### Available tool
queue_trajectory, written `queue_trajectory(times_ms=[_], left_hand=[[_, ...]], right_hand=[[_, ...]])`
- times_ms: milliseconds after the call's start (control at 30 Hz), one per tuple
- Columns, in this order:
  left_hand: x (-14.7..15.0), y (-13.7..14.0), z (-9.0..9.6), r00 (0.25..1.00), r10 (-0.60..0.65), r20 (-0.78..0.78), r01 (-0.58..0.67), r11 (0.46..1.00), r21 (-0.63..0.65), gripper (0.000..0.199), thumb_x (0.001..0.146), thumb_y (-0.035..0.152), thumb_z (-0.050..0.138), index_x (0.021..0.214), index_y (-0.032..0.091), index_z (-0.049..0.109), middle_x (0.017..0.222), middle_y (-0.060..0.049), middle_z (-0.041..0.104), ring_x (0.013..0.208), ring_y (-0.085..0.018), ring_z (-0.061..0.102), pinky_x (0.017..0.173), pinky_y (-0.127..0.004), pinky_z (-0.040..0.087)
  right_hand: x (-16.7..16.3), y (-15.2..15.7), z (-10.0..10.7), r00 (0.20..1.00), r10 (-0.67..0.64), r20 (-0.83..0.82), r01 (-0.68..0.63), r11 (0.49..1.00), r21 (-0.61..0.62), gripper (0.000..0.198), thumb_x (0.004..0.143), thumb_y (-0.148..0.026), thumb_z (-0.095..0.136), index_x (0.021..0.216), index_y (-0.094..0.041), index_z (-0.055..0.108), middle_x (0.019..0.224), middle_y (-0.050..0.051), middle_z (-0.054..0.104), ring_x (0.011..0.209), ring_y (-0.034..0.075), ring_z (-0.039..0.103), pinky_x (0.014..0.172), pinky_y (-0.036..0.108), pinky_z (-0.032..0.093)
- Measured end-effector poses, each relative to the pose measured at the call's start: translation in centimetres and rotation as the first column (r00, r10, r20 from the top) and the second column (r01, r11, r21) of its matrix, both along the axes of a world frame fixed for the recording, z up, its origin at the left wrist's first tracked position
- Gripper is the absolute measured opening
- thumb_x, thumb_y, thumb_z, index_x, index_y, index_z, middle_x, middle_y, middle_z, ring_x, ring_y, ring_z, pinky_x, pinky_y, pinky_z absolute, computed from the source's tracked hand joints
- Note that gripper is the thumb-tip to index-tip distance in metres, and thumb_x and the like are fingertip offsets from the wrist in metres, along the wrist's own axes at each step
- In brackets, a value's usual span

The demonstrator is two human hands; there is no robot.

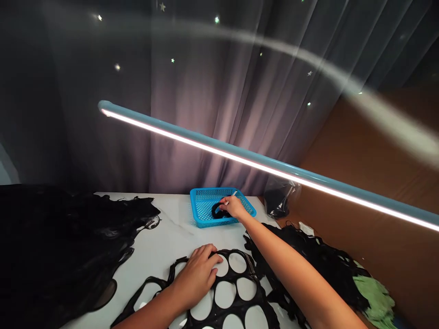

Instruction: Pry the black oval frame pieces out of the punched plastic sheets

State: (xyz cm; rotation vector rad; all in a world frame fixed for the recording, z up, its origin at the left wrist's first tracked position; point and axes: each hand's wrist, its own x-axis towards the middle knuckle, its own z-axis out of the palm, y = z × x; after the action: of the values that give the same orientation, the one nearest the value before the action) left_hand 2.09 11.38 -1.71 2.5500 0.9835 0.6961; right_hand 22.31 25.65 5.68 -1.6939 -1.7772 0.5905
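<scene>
A black sheet (236, 287) with rows of large round holes lies on the white table. My left hand (200, 272) rests on its upper left part, fingers stretched out and slightly apart, holding nothing. Further back, my right hand (233, 206) reaches into a shallow blue plastic basket (202, 224). Its fingers are closed around a slim white pen-like tool (234, 193), whose end sticks up past them. Just at the fingertips, within the basket, is a round black fabric piece (216, 211); whether the fingers also pinch it I cannot tell.
A large heap of black sheer fabric (61, 256) covers the left of the table (164, 237). More black scraps (308, 256) and a green cloth (373, 294) lie to the right. Behind stands a clear bag (279, 201) with black contents. A lit tube lamp (219, 151) crosses above.
</scene>
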Motion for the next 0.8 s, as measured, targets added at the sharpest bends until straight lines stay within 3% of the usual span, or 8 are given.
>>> queue_trajectory(times_ms=[200, 333, 433, 500, 567, 667, 733, 800], left_hand=[[0.2, -0.2, 0.1, 1.0, 0.011, -0.009, -0.011, 1.0, -0.022, 0.039, 0.079, 0.003, 0.052, 0.11, 0.026, 0.059, 0.119, -0.004, 0.053, 0.115, -0.025, 0.05, 0.099, -0.042, 0.04], [0.4, -0.4, 1.1, 1.0, 0.029, 0.002, -0.029, 0.996, -0.088, 0.021, 0.086, 0.014, 0.054, 0.102, 0.025, 0.061, 0.113, -0.005, 0.055, 0.111, -0.027, 0.05, 0.098, -0.045, 0.037], [0.2, -0.4, 1.7, 0.996, 0.083, 0.012, -0.079, 0.982, -0.169, 0.013, 0.084, 0.031, 0.062, 0.09, 0.02, 0.06, 0.104, -0.009, 0.056, 0.105, -0.033, 0.052, 0.092, -0.05, 0.038], [-0.1, -0.4, 2.1, 0.995, 0.092, 0.025, -0.083, 0.965, -0.249, 0.017, 0.08, 0.034, 0.065, 0.08, 0.019, 0.057, 0.096, -0.009, 0.057, 0.093, -0.032, 0.056, 0.083, -0.046, 0.042], [-0.1, -0.5, 2.8, 0.997, 0.055, 0.056, -0.032, 0.939, -0.343, 0.021, 0.08, 0.035, 0.064, 0.071, 0.019, 0.053, 0.081, -0.005, 0.057, 0.076, -0.025, 0.06, 0.07, -0.038, 0.045], [0.9, -1.0, 4.9, 0.986, -0.024, 0.166, 0.1, 0.88, -0.464, 0.031, 0.092, 0.045, 0.049, 0.073, 0.021, 0.049, 0.067, 0.0, 0.058, 0.055, -0.017, 0.057, 0.053, -0.028, 0.043], [2.0, -1.6, 7.1, 0.964, -0.044, 0.263, 0.175, 0.849, -0.498, 0.036, 0.098, 0.05, 0.036, 0.082, 0.021, 0.049, 0.073, 0.0, 0.063, 0.055, -0.015, 0.06, 0.052, -0.026, 0.045], [2.7, -2.2, 9.8, 0.927, -0.033, 0.373, 0.233, 0.831, -0.505, 0.035, 0.099, 0.052, 0.035, 0.088, 0.021, 0.048, 0.085, -0.002, 0.067, 0.073, -0.017, 0.066, 0.066, -0.028, 0.051]], right_hand=[[0.5, -0.4, -1.1, 0.969, -0.021, 0.247, 0.032, 0.999, -0.043, 0.016, 0.091, -0.027, 0.065, 0.098, -0.014, 0.066, 0.102, 0.006, 0.069, 0.094, 0.019, 0.066, 0.086, 0.038, 0.052], [1.3, -1.3, 0.3, 0.962, -0.032, 0.271, 0.031, 0.999, 0.006, 0.019, 0.078, -0.011, 0.074, 0.096, -0.015, 0.07, 0.099, 0.012, 0.072, 0.1, 0.026, 0.066, 0.088, 0.034, 0.047], [1.7, -3.8, 1.5, 0.971, -0.047, 0.235, 0.03, 0.997, 0.077, 0.013, 0.084, -0.021, 0.069, 0.097, -0.018, 0.068, 0.102, 0.011, 0.072, 0.101, 0.025, 0.065, 0.088, 0.033, 0.044], [1.6, -7.0, 1.7, 0.987, -0.009, 0.163, -0.009, 0.994, 0.108, 0.014, 0.087, -0.034, 0.066, 0.087, -0.02, 0.065, 0.1, 0.008, 0.073, 0.096, 0.022, 0.065, 0.084, 0.031, 0.045], [1.1, -11.0, 1.2, 0.988, 0.151, -0.022, -0.148, 0.984, 0.095, 0.029, 0.081, -0.043, 0.07, 0.073, -0.02, 0.055, 0.097, 0.005, 0.073, 0.089, 0.02, 0.066, 0.077, 0.028, 0.047], [-0.4, -17.1, -0.1, 0.84, 0.385, -0.383, -0.428, 0.903, -0.029, 0.047, 0.062, -0.049, 0.082, 0.067, -0.02, 0.046, 0.088, 0.001, 0.071, 0.078, 0.018, 0.064, 0.071, 0.027, 0.048], [-0.8, -19.9, -0.1, 0.791, 0.312, -0.526, -0.421, 0.902, -0.099, 0.047, 0.062, -0.049, 0.081, 0.066, -0.021, 0.044, 0.071, -0.003, 0.065, 0.061, 0.013, 0.058, 0.058, 0.024, 0.045], [0.3, -21.4, 1.5, 0.789, 0.17, -0.59, -0.28, 0.955, -0.1, 0.044, 0.067, -0.046, 0.076, 0.063, -0.022, 0.039, 0.059, -0.006, 0.055, 0.048, 0.009, 0.048, 0.047, 0.021, 0.038]])
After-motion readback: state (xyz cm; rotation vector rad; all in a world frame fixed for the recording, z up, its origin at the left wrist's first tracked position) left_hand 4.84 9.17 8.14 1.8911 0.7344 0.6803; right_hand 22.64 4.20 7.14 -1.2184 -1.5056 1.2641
